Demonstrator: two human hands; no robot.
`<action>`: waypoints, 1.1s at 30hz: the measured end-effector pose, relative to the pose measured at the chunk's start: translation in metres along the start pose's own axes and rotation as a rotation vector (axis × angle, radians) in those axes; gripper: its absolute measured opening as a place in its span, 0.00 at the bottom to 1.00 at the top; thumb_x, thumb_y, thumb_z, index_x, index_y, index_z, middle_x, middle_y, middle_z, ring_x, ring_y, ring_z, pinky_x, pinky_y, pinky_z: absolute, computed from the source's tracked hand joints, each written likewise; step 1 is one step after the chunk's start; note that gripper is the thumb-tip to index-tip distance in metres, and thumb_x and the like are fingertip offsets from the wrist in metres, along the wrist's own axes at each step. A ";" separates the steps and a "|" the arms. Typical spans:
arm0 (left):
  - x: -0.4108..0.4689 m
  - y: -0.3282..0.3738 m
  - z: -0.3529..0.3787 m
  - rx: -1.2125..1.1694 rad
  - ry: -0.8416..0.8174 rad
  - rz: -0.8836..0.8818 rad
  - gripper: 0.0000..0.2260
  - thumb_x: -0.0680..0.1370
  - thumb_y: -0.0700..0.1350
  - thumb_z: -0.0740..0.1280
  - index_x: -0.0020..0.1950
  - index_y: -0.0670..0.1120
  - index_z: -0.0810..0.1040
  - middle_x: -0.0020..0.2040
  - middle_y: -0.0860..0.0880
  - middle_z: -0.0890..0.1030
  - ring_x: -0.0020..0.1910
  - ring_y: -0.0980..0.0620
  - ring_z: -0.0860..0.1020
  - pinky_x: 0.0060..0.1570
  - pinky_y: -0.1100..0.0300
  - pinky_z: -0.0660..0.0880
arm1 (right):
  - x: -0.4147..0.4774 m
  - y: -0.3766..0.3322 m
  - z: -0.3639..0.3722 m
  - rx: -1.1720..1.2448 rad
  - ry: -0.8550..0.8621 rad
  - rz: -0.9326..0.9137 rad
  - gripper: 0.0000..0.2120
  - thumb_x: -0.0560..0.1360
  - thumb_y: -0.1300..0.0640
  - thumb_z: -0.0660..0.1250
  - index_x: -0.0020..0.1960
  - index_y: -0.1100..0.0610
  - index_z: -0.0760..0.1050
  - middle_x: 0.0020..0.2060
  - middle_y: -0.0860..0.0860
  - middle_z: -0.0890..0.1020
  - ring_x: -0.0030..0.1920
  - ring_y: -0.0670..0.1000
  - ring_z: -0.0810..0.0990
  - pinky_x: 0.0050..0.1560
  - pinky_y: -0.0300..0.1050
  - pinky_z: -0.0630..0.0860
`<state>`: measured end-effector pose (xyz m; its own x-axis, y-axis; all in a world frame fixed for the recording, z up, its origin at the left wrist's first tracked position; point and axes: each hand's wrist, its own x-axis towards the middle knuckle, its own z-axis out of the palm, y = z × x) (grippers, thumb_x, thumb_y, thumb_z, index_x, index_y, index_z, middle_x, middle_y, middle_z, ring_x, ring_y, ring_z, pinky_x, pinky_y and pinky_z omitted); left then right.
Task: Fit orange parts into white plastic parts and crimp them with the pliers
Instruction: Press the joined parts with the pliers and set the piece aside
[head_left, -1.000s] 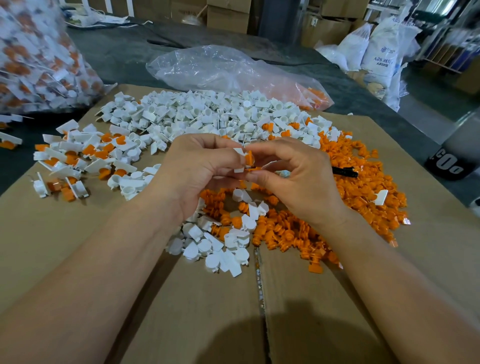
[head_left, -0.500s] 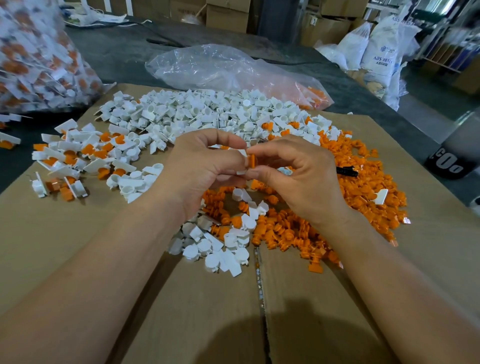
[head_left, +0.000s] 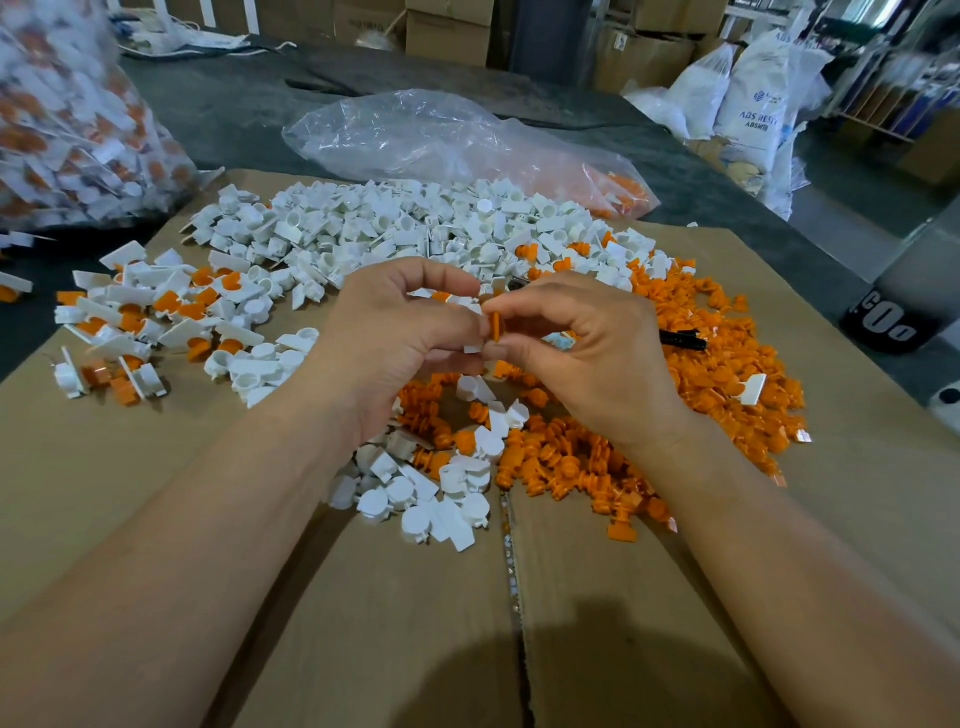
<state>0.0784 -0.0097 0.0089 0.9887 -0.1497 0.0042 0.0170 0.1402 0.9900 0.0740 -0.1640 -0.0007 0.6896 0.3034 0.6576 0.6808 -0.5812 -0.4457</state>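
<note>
Head view places the orange part (head_left: 494, 326) at the centre of the frame, held in the air above the cardboard sheet (head_left: 363, 623), between the fingertips of both hands. The right hand (head_left: 587, 348) pinches the orange part between thumb and forefinger, edge-on to the camera. The left hand (head_left: 395, 332) has its fingers curled around a white plastic part (head_left: 471, 349), of which only a small corner shows below the thumb. The two pieces meet at the fingertips; whether the orange part is fully seated cannot be told, since the fingers cover the joint. Both pieces appear to be small, light, rigid mouldings with smooth surfaces, so they will likely slip under a loose pinch. Hold the orange part by its flange rim and the white part by its cup body, leaving the flat tab free. Press straight along the axis; a tilted push may jam the fit. Directly below and to the right of the hands lies the heap of loose orange parts (head_left: 727, 374); above the hands lies the heap of loose white parts (head_left: 415, 228). The pliers (head_left: 683, 340) show only as a black handle on the orange heap, just right of the right hand. Assembled pieces (head_left: 156, 312) lie at centre left. A clear plastic bag (head_left: 441, 135) lies at upper centre.
</note>
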 end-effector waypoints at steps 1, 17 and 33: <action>0.000 0.000 0.000 -0.006 0.008 -0.002 0.11 0.68 0.28 0.69 0.44 0.42 0.77 0.29 0.46 0.80 0.28 0.51 0.80 0.30 0.62 0.77 | 0.000 0.000 -0.001 -0.004 -0.015 0.003 0.11 0.68 0.61 0.72 0.50 0.60 0.81 0.40 0.48 0.79 0.42 0.46 0.78 0.43 0.45 0.77; 0.004 0.000 -0.007 -0.177 -0.002 -0.004 0.11 0.69 0.28 0.67 0.45 0.43 0.75 0.32 0.44 0.82 0.33 0.48 0.83 0.29 0.64 0.77 | 0.007 0.040 -0.046 -0.666 -0.685 0.705 0.47 0.62 0.30 0.64 0.74 0.46 0.53 0.74 0.51 0.58 0.73 0.54 0.56 0.69 0.63 0.45; 0.003 0.000 -0.006 -0.051 0.114 0.100 0.12 0.68 0.29 0.70 0.44 0.44 0.76 0.28 0.47 0.81 0.29 0.52 0.80 0.26 0.66 0.74 | 0.008 0.032 -0.047 -0.639 -0.241 0.516 0.31 0.63 0.50 0.72 0.65 0.50 0.70 0.60 0.51 0.76 0.59 0.54 0.72 0.52 0.46 0.66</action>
<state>0.0824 -0.0047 0.0077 0.9963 -0.0208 0.0838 -0.0780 0.1992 0.9768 0.0898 -0.2151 0.0191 0.9579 -0.0063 0.2871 0.0469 -0.9829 -0.1781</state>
